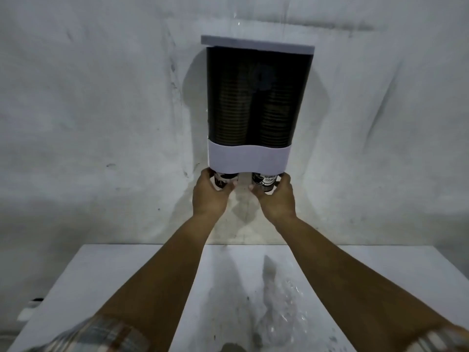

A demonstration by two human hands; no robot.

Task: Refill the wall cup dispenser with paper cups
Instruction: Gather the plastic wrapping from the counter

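- A cup dispenser (256,107) hangs on the rough grey wall (88,110), straight ahead and above the bench (132,270).
- It has a pale flat lid (256,43) on top, a dark see-through body, and a pale band (247,158) across the bottom.
- Through the dark body I can make out 2 stacks of paper cups side by side, the left stack (232,115) and the right stack (276,115), each reaching well up the body.
- Under the band, 1 cup pokes out of each opening: the left cup (223,181) with a dark printed pattern, and the right cup (265,181) with white lettering that reads "TO SMILE TODAY".
- The left hand (209,194) is raised to the left cup, its fingers (232,187) curled around the cup's sides and gripping it.
- The right hand (278,196) does the same on the right cup, fingers (253,187) wrapped around it and touching it.
- Both forearms are bare and stretch up from the bottom of the view; a plaid sleeve (101,334) is pushed back on the left arm, and another (439,339) on the right.
- The bench below is white and scuffed, with grey smudges near the middle.
- A crumpled clear plastic wrapper (286,301) lies on the bench between the 2 arms, closer to the right one.
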